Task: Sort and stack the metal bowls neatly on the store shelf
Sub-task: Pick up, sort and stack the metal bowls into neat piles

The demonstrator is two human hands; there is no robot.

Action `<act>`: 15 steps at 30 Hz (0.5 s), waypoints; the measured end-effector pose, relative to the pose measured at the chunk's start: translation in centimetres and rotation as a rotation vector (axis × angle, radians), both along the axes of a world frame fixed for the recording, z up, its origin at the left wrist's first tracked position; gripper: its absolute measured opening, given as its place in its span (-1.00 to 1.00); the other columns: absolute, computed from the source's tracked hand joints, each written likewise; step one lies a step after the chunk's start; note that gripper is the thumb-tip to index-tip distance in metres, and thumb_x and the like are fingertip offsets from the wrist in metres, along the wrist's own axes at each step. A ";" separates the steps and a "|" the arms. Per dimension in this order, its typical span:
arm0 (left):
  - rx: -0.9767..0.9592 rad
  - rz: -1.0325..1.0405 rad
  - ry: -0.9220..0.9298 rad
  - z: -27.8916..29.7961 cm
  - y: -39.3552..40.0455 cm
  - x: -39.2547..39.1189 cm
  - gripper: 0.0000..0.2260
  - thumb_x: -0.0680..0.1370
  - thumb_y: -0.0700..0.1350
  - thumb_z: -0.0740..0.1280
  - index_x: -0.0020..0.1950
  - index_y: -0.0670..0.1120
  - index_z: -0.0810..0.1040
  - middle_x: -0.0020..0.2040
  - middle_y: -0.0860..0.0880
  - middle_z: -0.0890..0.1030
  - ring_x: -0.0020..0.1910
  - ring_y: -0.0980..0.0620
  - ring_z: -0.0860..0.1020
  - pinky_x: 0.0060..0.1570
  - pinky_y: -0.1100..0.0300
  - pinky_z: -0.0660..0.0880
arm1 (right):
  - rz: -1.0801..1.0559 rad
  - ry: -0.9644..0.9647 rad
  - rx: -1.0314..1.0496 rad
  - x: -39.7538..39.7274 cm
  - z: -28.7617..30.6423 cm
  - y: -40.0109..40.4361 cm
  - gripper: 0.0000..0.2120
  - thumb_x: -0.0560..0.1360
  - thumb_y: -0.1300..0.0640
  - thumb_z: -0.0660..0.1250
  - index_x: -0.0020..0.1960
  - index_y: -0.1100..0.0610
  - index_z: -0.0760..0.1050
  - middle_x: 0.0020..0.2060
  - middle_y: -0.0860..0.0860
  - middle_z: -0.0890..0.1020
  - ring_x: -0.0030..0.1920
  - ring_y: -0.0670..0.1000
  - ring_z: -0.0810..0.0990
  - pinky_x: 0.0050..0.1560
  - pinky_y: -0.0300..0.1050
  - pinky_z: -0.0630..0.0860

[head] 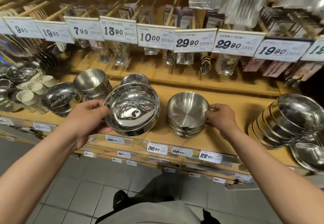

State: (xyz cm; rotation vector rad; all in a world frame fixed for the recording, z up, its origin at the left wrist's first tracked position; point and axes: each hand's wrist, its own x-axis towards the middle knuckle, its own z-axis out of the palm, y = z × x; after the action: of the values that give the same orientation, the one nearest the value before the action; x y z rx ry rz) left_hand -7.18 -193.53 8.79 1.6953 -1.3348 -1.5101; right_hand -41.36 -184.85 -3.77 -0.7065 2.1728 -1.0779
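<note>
Holding tilted shiny bowl (133, 109) in left hand (87, 118), right hand (221, 116) pinching matte stack (187, 113) rim; probably next, nesting bowl on a matching pile.

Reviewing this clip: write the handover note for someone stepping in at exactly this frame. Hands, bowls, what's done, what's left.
Left hand: grips the near-left rim of the large shiny bowl, thumb inside, fingers under it.
Right hand: pinches the right rim of the matte bowl stack, which sits on the shelf.
Elsewhere: a tilted stack leans at far right; two deep-bowl stacks and a shallow shiny stack sit at left.
Done: the matte bowls look nested evenly.
Left: seat the shiny bowl squarely, probably straighten the tilted right stack and tidy the left group.
</note>
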 end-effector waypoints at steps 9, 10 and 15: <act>-0.010 -0.003 -0.006 -0.2 -0.3 0.3 -0.91 0.59 -0.28 0.34 0.00 -0.15 0.62 -0.19 -0.14 0.69 -0.40 0.03 0.64 -0.51 0.29 0.57 | -0.012 0.126 0.127 0.5 3.4 0.7 -0.45 0.52 -0.06 0.39 0.41 0.20 0.48 0.10 0.14 0.69 0.15 0.19 0.64 0.24 0.15 0.55; -0.009 -0.008 -0.006 -0.2 -0.4 0.4 -0.91 0.59 -0.28 0.34 0.00 -0.15 0.63 -0.18 -0.14 0.69 -0.37 0.01 0.64 -0.49 0.28 0.57 | -0.027 0.163 0.110 0.9 4.2 1.0 -0.48 0.54 -0.06 0.38 0.40 0.21 0.49 0.09 0.14 0.69 0.16 0.19 0.62 0.24 0.12 0.54; -0.010 -0.064 0.021 0.1 -1.7 1.4 -0.90 0.60 -0.25 0.33 -0.06 -0.13 0.62 -0.20 -0.13 0.67 -0.31 -0.01 0.61 -0.49 0.29 0.55 | -0.023 0.238 -0.086 5.3 9.0 2.4 -0.66 0.57 0.07 0.31 0.31 0.13 0.56 -0.05 -0.02 0.65 0.03 0.02 0.59 0.11 -0.01 0.53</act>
State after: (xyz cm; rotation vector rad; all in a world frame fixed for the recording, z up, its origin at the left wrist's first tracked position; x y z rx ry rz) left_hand -5.76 -195.26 8.84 1.6408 -1.3957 -1.5498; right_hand -36.02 -182.40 5.27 -0.8901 2.3497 -1.1557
